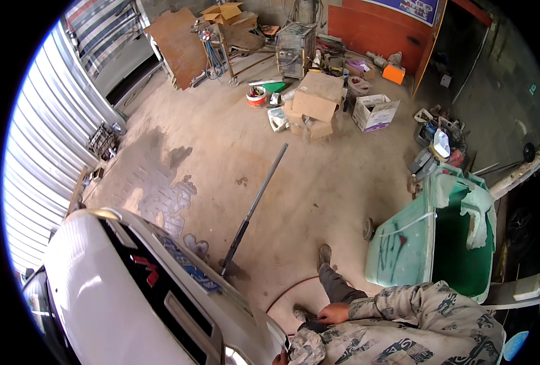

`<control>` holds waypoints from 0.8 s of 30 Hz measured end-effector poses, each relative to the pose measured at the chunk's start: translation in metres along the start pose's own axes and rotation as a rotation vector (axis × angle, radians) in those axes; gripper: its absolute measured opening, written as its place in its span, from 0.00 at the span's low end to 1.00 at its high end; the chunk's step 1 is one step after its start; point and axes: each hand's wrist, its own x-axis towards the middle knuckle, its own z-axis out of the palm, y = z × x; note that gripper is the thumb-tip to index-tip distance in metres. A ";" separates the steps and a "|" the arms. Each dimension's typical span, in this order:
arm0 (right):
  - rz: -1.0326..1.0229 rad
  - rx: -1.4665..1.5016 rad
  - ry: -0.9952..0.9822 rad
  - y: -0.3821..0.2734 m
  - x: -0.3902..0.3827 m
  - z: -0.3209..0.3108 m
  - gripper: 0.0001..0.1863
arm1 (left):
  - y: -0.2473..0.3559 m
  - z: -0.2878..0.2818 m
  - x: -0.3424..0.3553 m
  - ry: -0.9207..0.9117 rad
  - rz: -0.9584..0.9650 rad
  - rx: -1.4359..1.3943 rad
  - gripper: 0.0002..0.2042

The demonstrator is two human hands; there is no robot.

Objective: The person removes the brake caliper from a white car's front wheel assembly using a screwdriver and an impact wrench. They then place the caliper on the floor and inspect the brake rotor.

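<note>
My right hand [334, 313] is in front of my body at the lower middle, fingers closed together against a dark thing [314, 326] whose kind I cannot make out. Lower down, my left hand [280, 358] shows only in part beside the front corner of a white car [93, 286]; its fingers are mostly hidden. Both arms wear a light, dark-patterned jacket [428, 316]. A long dark bar [253, 210] slants up from the car's front end over the floor, apart from both hands.
To the right stands a green wheeled bin [404, 246] with a torn rim. Ahead are cardboard boxes [317, 97], a white box [375, 113], a bucket of tools [256, 96] and a metal machine [295, 50]. Wet patches [166, 198] mark the floor; a thin hose [280, 295] curves near my feet.
</note>
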 end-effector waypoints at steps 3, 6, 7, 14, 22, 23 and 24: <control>-0.021 -0.046 0.033 0.029 0.019 -0.060 0.21 | 0.063 0.007 0.039 0.012 0.016 0.028 0.26; -0.057 -0.080 0.104 0.058 0.026 -0.133 0.19 | 0.128 0.006 0.070 -0.025 0.052 0.067 0.26; -0.077 -0.071 0.140 0.068 0.024 -0.165 0.19 | 0.154 0.011 0.088 -0.038 0.086 0.070 0.26; 0.065 -0.175 0.204 0.100 0.010 -0.318 0.15 | 0.367 -0.004 0.197 -0.273 0.310 0.109 0.26; 0.126 0.025 0.286 0.150 0.053 -0.462 0.14 | 0.551 0.017 0.330 -0.350 0.342 0.094 0.24; 0.153 0.037 0.312 0.165 0.061 -0.483 0.14 | 0.565 0.026 0.348 -0.374 0.339 0.080 0.25; 0.174 0.051 0.268 0.184 0.065 -0.509 0.15 | 0.581 0.037 0.369 -0.404 0.348 0.067 0.25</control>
